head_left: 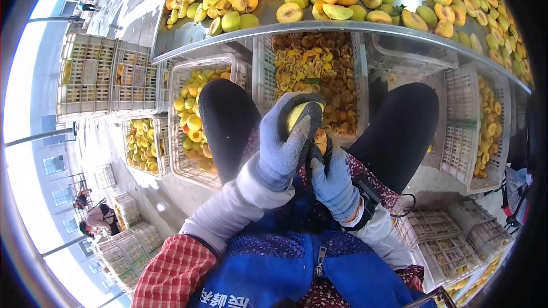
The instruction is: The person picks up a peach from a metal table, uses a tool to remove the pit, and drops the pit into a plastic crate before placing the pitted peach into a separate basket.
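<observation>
My left hand point(285, 140), in a blue-grey glove with dark fingertips, is closed around a yellow-green fruit point(297, 115). Beside it on the right, touching its fingertips, is my right hand point(334, 179), gloved the same way and with its fingers bent together. An orange-brown piece of fruit point(321, 141) shows between the thumb and fingers of my right hand. Both hands are above my lap, in front of a crate of pits and fruit scraps point(361, 85). Whether my right hand also holds a tool is hidden.
A metal table point(228, 39) bearing many halved fruits crosses the top. Crates of fruit stand left point(197, 174) and right point(461, 128) of my knees. Stacked crates point(85, 74) are at the far left. Another person point(101, 219) bends by crates at the lower left.
</observation>
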### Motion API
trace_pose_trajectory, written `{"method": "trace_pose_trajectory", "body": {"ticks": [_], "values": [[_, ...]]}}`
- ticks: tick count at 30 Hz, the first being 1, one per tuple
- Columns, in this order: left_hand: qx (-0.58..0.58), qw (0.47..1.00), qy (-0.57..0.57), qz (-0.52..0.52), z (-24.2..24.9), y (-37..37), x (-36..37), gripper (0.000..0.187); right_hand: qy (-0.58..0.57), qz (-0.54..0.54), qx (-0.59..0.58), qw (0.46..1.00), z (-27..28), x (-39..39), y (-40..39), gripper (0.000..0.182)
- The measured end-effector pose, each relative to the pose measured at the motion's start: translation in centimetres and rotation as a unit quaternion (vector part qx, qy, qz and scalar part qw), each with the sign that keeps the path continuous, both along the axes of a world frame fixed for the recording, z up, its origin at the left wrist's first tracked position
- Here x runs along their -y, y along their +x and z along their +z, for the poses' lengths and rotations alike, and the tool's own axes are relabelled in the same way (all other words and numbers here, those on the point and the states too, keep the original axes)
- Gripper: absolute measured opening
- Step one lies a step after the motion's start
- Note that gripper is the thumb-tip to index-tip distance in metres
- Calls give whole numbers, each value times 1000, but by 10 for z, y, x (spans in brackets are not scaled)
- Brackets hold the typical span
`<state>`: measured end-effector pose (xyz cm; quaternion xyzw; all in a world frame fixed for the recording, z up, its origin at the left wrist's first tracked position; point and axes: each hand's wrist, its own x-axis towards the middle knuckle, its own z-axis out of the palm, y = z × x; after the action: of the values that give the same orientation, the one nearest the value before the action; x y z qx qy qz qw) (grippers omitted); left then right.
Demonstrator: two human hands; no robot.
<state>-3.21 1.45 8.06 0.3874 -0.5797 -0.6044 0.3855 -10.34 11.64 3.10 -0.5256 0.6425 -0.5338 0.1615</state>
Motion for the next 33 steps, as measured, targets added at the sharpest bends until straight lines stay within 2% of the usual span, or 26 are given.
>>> {"method": "trace_pose_trajectory", "body": {"ticks": [2, 6, 9, 11, 12, 14, 15, 17, 18, 20, 21, 22, 23, 24, 25, 26, 27, 28, 29, 30, 32, 33], "values": [[4, 1000, -13, 2, 0, 2, -1, 22, 94, 88, 140, 982, 10, 1, -7, 52], [59, 998, -9, -27, 6, 10, 3, 21, 98, 115, 141, 978, -3, -2, -7, 54], [58, 995, 34, -74, 10, 14, 10, 21, 39, 132, 78, 987, -19, -7, -6, 53], [49, 992, 68, -99, 9, 13, 16, 21, 54, 172, 226, 957, -23, -8, -5, 51], [57, 990, 66, -115, 7, 13, 18, 21, 52, 175, 226, 957, -24, -8, -3, 51], [66, 987, 65, -134, 4, 14, 20, 21, 75, 170, 318, 930, -26, -13, 0, 48], [96, 984, 58, -139, 3, 13, 21, 21, 74, 169, 317, 930, -25, -12, 0, 48], [127, 980, 55, -146, -2, 13, 20, 21, 107, 181, 460, 863, -19, -13, 0, 47], [147, 978, 37, -145, -5, 13, 19, 22, 107, 181, 460, 862, -17, -13, -1, 47], [168, 975, 19, -146, -5, 13, 23, 24, 131, 174, 522, 824, -13, -8, -4, 45], [204, 962, 13, -183, -1, 14, 28, 23, 131, 170, 525, 824, -13, -7, -6, 45], [238, 946, 8, -222, 2, 14, 33, 23, 159, 198, 566, 784, -14, -6, -12, 45], [243, 934, 54, -256, 2, 14, 42, 24, 188, 226, 604, 741, -16, -8, -15, 45], [246, 921, 98, -286, 2, 14, 49, 24, 191, 223, 604, 740, -30, -11, -12, 45], [230, 927, 37, -293, -4, 15, 50, 24, 152, 260, 454, 839, -56, -14, -5, 44], [229, 928, 34, -292, -5, 15, 47, 24, 104, 288, 286, 908, -70, -13, -1, 44], [225, 942, 48, -245, -5, 14, 41, 24, 101, 289, 284, 909, -56, -9, -1, 44], [220, 953, 64, -199, -5, 14, 35, 24, 141, 220, 462, 848, -30, -7, 0, 43], [244, 952, 72, -170, -3, 13, 30, 24, 175, 141, 620, 751, -17, -6, 1, 43], [245, 952, 73, -170, -5, 12, 26, 24, 176, 141, 621, 751, -18, -6, 0, 43], [181, 980, -5, -86, -12, 11, 18, 18, 174, 159, 614, 753, -19, -7, 0, 44], [182, 979, -5, -86, -16, 11, 16, 18, 174, 158, 615, 752, -18, -5, -1, 44]]}}
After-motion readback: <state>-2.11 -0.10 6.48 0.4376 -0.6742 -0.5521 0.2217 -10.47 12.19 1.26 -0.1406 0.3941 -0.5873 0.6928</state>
